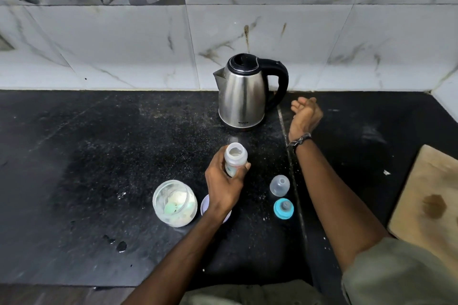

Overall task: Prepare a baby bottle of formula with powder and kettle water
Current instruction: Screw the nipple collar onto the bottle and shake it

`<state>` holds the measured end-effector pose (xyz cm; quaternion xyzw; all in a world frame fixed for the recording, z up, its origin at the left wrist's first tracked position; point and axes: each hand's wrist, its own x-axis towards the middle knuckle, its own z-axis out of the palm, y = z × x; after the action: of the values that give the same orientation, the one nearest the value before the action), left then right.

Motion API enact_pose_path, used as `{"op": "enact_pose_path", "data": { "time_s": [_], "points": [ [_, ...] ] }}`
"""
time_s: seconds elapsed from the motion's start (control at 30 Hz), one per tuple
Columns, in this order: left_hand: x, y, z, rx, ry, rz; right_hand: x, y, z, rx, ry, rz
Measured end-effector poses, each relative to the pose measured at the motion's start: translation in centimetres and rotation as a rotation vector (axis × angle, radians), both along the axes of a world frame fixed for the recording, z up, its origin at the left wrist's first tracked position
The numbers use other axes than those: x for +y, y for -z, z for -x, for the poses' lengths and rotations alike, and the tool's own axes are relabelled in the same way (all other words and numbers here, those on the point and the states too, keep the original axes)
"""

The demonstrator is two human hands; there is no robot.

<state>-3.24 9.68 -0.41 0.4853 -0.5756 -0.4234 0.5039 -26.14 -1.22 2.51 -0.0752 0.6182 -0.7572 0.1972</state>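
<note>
The person stands at a dark stone counter [99,156], and the powder step looks finished: the baby bottle [235,160], just below the middle of the frame, is open at the top and shows something pale inside, which I take for formula. The left hand [226,187] grips the bottle from the left and below, fingers curled round its body; whether its base rests on the counter I cannot tell. The right hand [306,115] is right of centre, empty, fingers loosely spread, close beside the black handle of the steel kettle [244,93] but not touching it. The kettle stands upright against the marble-tiled wall [347,32] above the bottle, lid down, spout to the left. At lower centre sits the powder jar [174,203], open, with a pale green scoop [173,208] lying in it; its lid [205,205] is half hidden under the left wrist. To the right of the bottle are a clear cap [279,185] and, just below it, the blue teat ring [284,208], both off. A wooden board [426,205] lies at the right edge. I judge the water step is now in hand: the next move calls for the right hand to close round the handle, lift the kettle and tip the spout over the narrow bottle mouth while the left keeps the bottle steady.
</note>
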Motion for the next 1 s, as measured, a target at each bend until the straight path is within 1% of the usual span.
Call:
{"op": "enact_pose_path", "data": {
  "time_s": [0.1,0.23,0.33,0.43,0.53,0.63,0.73,0.83,1.0],
  "points": [
    [0.8,-0.2,-0.7,-0.003,0.027,0.020,4.2,0.3,-1.9,0.102,-0.054,-0.052],
    [2.0,-0.2,-1.3,-0.021,0.044,0.010,10.2,0.7,-4.2,0.288,-0.141,-0.146],
    [2.7,-0.1,-1.6,-0.026,0.063,0.000,14.5,1.5,-5.4,0.415,-0.176,-0.272],
    [3.4,0.1,-1.9,-0.041,0.087,0.000,18.7,2.6,-6.6,0.490,-0.236,-0.389],
    [4.2,0.4,-2.3,-0.054,0.104,0.007,22.1,4.1,-7.7,0.607,-0.312,-0.557],
    [4.8,0.6,-2.6,-0.056,0.114,0.000,23.8,6.0,-8.4,0.773,-0.372,-0.728],
    [5.3,0.8,-2.8,-0.066,0.112,-0.021,24.5,7.2,-9.0,0.881,-0.433,-0.847],
    [5.9,0.7,-3.0,-0.068,0.122,-0.030,24.8,7.6,-9.3,0.951,-0.435,-0.875],
    [6.4,0.6,-3.1,-0.080,0.111,-0.041,24.9,8.0,-9.6,0.968,-0.450,-0.869]
  ]
}}
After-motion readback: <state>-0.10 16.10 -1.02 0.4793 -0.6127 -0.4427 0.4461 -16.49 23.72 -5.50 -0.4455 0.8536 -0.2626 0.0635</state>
